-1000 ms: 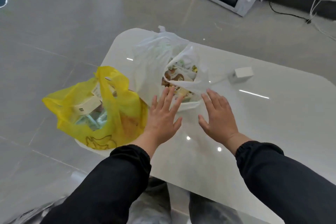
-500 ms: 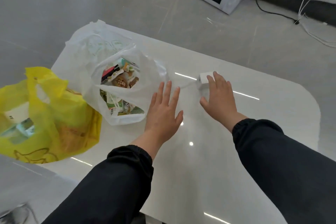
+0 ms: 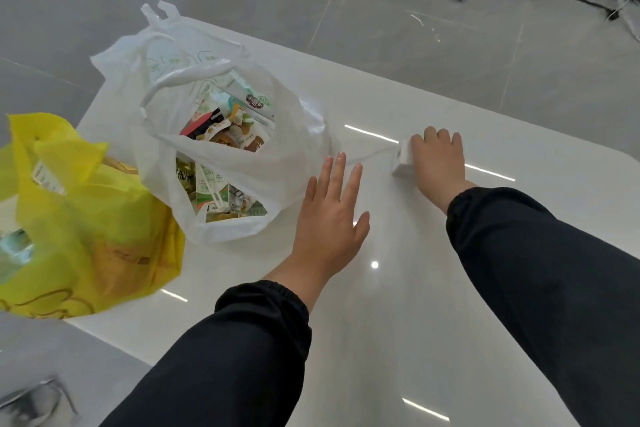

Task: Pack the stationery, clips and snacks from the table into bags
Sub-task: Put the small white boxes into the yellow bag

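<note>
Head view: packing looks to be at its closing stage. The white bag (image 3: 221, 149) stands open on the table (image 3: 415, 288), filled with snack packets. The yellow bag (image 3: 86, 218) sits against its left flank, also loaded. One item remains outside: a small white box (image 3: 401, 160), lying on the table to the right of the white bag and apart from it. The right hand (image 3: 439, 163) lies over that box and grasps it, fingers curled across its top. The thumb is hidden, and the box rests on the surface, not yet lifted. The box sits under the fingers on the bag side of the palm, its near face exposed. A thin white line runs from the box toward the white bag; whether it is a cord cannot be told. The left hand (image 3: 330, 218) is released, fingers straight and spread, just beside the white bag's right wall, between bag and box. Next move, as judged: lift the box and carry it over the white bag's mouth, with the left hand holding the slack rim open
</note>
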A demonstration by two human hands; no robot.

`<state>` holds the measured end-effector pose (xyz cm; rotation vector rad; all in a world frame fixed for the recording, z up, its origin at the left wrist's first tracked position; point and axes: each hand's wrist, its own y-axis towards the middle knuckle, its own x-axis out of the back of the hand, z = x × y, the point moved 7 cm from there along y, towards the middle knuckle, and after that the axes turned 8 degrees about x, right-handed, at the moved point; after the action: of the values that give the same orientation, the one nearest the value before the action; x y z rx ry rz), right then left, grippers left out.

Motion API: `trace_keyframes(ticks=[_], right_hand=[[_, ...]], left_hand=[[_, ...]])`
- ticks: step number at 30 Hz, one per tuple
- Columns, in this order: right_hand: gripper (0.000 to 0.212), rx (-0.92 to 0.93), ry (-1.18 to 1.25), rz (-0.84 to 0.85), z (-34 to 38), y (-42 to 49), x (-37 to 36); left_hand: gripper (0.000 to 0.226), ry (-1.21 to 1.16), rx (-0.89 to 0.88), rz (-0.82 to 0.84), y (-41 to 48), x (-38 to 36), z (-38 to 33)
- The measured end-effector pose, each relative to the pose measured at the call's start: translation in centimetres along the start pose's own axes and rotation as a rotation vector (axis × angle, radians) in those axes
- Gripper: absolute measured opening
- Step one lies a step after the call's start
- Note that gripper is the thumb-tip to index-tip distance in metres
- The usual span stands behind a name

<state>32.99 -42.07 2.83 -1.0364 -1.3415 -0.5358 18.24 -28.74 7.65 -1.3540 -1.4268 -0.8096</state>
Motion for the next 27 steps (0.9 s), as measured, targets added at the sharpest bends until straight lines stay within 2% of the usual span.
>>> trace_keyframes(ticks=[5,9,12,17,20,24,27], right_hand=[[0.027,0.003,0.150,-0.002,0.5,-2.3,0.8],[0.031,0.005,0.340,-0.064,1.6,-5.3,5.9],[0.034,0.061,0.483,-0.082,3.3,-8.4,10.5],[0.038,0.173,0.553,-0.059,8.3,-12.9,17.1],[0.035,0.260,0.572,-0.062,12.9,-14.0,20.2],[0.039,0.386,0.538,-0.072,19.9,-14.2,23.3],[0.039,0.449,0.513,-0.059,25.2,-13.7,24.4]], left_hand=[[0.069,-0.044,0.022,0.060,-0.4,0.9,-0.8],[0.075,-0.079,0.055,0.136,-1.5,2.7,-1.1],[0.082,-0.232,0.111,0.151,-2.9,4.9,-0.8],[0.085,-0.514,0.224,0.076,-6.4,9.4,1.0],[0.080,-0.536,0.276,0.007,-8.3,11.9,4.3],[0.056,-0.602,0.347,-0.090,-10.1,15.7,10.2],[0.048,-0.543,0.391,-0.113,-11.7,18.0,15.3]])
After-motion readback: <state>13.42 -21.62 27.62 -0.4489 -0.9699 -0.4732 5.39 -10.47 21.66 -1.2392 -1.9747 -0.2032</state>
